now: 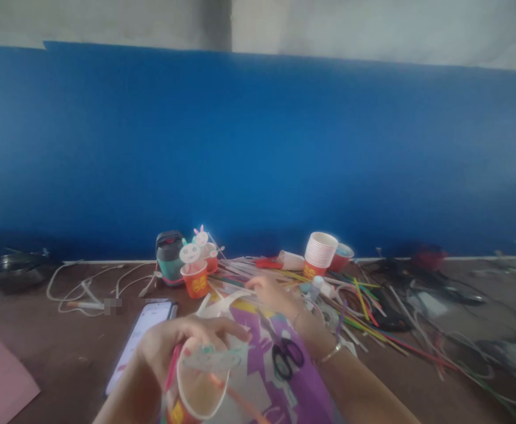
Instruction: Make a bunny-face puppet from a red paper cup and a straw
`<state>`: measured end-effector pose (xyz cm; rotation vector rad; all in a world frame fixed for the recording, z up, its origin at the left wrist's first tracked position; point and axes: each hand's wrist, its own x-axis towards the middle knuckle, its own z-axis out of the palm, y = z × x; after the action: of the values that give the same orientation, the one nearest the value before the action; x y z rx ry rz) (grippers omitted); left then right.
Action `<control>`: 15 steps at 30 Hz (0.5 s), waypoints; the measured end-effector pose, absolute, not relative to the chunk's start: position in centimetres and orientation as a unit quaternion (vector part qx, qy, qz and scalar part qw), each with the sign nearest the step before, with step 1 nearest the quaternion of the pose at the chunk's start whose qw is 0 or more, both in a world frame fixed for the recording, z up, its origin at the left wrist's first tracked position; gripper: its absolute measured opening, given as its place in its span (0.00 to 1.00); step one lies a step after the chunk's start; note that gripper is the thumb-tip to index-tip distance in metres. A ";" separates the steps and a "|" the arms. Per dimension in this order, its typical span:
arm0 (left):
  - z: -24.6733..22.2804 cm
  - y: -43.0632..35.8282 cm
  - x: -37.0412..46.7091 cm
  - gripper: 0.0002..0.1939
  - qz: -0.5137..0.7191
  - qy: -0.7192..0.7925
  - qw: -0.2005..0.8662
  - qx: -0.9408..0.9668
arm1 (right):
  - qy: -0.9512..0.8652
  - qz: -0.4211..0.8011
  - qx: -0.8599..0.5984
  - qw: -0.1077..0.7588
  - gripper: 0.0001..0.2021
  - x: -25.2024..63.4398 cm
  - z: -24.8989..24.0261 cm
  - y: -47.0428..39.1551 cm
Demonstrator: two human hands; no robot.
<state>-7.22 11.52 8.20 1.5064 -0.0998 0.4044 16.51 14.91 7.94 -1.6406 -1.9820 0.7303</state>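
Note:
My left hand point(191, 333) is wrapped over the far side of a red and white paper cup point(200, 391), its mouth tilted toward me. A pale paper cutout point(211, 358) with green marks and an orange strip point(242, 403) are at the cup's rim. My right hand point(269, 294) reaches forward to the pile of coloured pipe cleaners point(235, 272), fingers bent together; what they pinch, if anything, is blurred. Black-handled scissors point(287, 358) lie between my forearms on a purple and white patterned sheet point(258, 335).
Two cups with bunny-face cutouts point(191, 253) stand ahead, beside a dark green device point(169, 259). Stacked paper cups point(320, 253) stand back right. A phone point(141, 338) and white cables point(85, 288) lie left; pink paper point(2, 377) lies far left. A blue wall point(258, 147) rises behind.

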 end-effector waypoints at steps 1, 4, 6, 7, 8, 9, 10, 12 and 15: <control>8.3 11.4 -7.2 0.36 0.185 -0.046 0.714 0.674 | -0.719 0.259 -0.607 0.219 0.19 16.4 7.5 15.9; 8.5 11.4 -7.2 0.37 0.186 -0.042 0.720 0.667 | -0.704 0.219 -0.646 0.200 0.21 16.7 6.7 17.7; 8.4 11.4 -7.3 0.38 0.185 -0.035 0.722 0.666 | -0.702 0.202 -0.657 0.186 0.22 17.2 6.5 18.3; 8.4 11.5 -7.4 0.37 0.184 -0.033 0.724 0.664 | -0.704 0.195 -0.659 0.180 0.21 17.4 6.4 18.4; 8.4 11.5 -7.4 0.36 0.183 -0.032 0.728 0.660 | -0.707 0.190 -0.659 0.174 0.21 17.5 6.3 18.5; 8.4 11.6 -7.4 0.36 0.184 -0.034 0.731 0.656 | -0.710 0.184 -0.658 0.169 0.21 17.6 6.1 18.5; 8.4 11.6 -7.3 0.35 0.187 -0.039 0.733 0.653 | -0.714 0.179 -0.656 0.165 0.21 17.6 6.0 18.4; 8.4 11.6 -7.2 0.35 0.192 -0.053 0.731 0.652 | -0.724 0.174 -0.650 0.154 0.20 17.5 5.8 18.1; 8.5 11.4 -7.0 0.37 0.194 -0.054 0.729 0.654 | -0.736 0.170 -0.639 0.146 0.19 17.3 5.5 17.4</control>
<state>-7.05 11.43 8.54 1.4408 -0.1186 0.4275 17.35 17.41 5.54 -1.8398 -2.1189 0.4884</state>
